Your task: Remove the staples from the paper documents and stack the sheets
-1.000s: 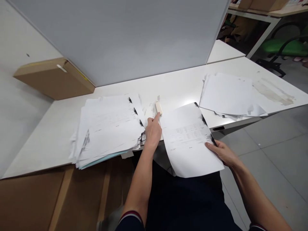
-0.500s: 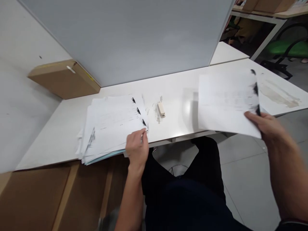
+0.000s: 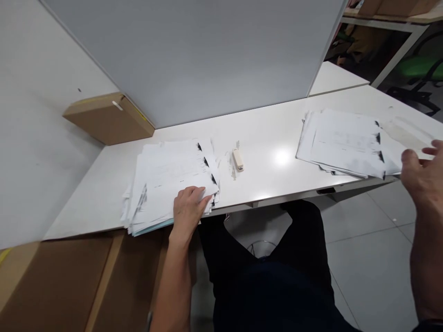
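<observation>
On the left of the white desk lies a stack of printed sheets [image 3: 169, 166], uneven at its edges, with black marks along the right side. My left hand [image 3: 188, 205] rests on its near right corner, thumb and index finger a little apart against the top sheet. A second, looser pile of printed sheets [image 3: 346, 143] lies on the right part of the desk. My right hand [image 3: 424, 173] is just beyond that pile's right edge, fingers spread and holding nothing. Between the two piles sits a small cream stapler [image 3: 237, 159].
A grey panel [image 3: 224, 55] rises behind the white desk [image 3: 263, 138]. A cardboard box [image 3: 110, 120] leans in the back left corner, and more cardboard [image 3: 69, 281] stands below the desk's left front edge. A green chair [image 3: 415, 67] is at the far right.
The sheet held by my right hand now lies on the right pile, and that hand has let go and moved right. My left hand has shifted slightly left over its stack.
</observation>
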`<action>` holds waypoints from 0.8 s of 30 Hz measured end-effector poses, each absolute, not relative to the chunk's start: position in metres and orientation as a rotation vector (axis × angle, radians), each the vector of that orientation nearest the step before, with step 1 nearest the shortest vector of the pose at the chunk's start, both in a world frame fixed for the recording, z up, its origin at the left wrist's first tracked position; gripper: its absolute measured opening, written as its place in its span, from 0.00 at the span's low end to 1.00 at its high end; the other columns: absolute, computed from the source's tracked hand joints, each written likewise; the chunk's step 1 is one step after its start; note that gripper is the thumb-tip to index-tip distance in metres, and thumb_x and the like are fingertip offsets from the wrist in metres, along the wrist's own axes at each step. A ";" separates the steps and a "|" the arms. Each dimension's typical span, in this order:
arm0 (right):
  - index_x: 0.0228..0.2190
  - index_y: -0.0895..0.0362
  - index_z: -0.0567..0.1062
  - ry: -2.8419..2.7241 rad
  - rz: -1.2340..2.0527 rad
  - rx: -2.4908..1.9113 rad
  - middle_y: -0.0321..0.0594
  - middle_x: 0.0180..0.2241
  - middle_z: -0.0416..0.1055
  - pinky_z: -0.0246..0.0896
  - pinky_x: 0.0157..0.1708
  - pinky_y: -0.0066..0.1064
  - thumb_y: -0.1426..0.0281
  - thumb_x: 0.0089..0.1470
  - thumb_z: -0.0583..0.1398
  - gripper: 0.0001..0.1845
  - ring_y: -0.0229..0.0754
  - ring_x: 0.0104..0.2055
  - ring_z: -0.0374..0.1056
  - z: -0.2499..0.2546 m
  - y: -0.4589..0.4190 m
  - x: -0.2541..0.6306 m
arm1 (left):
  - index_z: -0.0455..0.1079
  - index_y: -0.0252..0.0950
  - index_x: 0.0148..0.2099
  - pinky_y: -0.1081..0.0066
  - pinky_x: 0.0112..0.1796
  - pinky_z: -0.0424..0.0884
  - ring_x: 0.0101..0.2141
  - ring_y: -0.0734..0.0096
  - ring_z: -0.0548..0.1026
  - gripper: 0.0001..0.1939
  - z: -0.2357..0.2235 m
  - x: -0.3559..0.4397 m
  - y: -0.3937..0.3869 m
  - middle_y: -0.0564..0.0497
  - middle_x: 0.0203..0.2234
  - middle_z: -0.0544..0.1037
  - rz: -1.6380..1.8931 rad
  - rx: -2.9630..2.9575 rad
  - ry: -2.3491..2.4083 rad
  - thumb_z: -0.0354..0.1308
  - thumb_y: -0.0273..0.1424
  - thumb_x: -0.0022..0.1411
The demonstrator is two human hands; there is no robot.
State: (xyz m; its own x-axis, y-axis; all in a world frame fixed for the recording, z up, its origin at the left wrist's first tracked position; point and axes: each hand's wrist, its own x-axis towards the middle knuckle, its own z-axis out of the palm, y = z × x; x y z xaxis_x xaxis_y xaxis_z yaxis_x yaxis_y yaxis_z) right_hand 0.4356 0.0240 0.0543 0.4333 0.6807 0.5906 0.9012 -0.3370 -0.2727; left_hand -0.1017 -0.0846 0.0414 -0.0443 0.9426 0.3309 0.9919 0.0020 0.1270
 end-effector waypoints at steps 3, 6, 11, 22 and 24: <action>0.48 0.68 0.69 -1.311 -0.272 -2.031 0.60 0.44 0.70 0.61 0.28 0.33 0.71 0.46 0.60 0.26 0.42 0.29 0.69 0.057 0.000 0.389 | 0.71 0.39 0.42 0.65 0.41 0.63 0.39 0.60 0.69 0.14 0.042 -0.105 -0.084 0.46 0.36 0.75 -0.583 -2.108 -2.120 0.48 0.38 0.62; 0.46 0.63 0.71 -1.382 -0.118 -1.872 0.54 0.43 0.71 0.63 0.33 0.34 0.68 0.50 0.58 0.20 0.43 0.31 0.70 0.052 -0.021 0.337 | 0.71 0.37 0.38 0.66 0.39 0.63 0.36 0.64 0.69 0.14 0.044 -0.104 -0.084 0.46 0.34 0.75 -0.721 -2.089 -2.207 0.45 0.34 0.63; 0.46 0.56 0.67 -1.425 0.785 -1.507 0.43 0.36 0.73 0.65 0.33 0.34 0.58 0.54 0.55 0.21 0.41 0.30 0.70 0.038 -0.044 0.248 | 0.69 0.37 0.32 0.71 0.32 0.65 0.29 0.71 0.70 0.11 0.055 -0.091 -0.090 0.50 0.28 0.74 -1.170 -1.812 -2.332 0.49 0.36 0.60; 0.42 0.57 0.69 -0.895 2.226 -0.869 0.46 0.37 0.73 0.69 0.27 0.32 0.46 0.52 0.52 0.29 0.40 0.28 0.72 0.034 -0.054 0.155 | 0.67 0.39 0.31 0.68 0.35 0.65 0.31 0.69 0.69 0.03 0.062 -0.016 -0.131 0.51 0.26 0.73 -1.277 -2.176 -1.840 0.55 0.26 0.57; 0.37 0.57 0.72 -0.856 2.190 -0.876 0.42 0.32 0.74 0.68 0.26 0.30 0.48 0.50 0.55 0.25 0.38 0.26 0.70 0.031 -0.055 0.161 | 0.67 0.38 0.31 0.66 0.34 0.64 0.31 0.68 0.68 0.05 0.054 0.003 -0.139 0.51 0.24 0.73 -1.132 -2.348 -1.679 0.54 0.23 0.56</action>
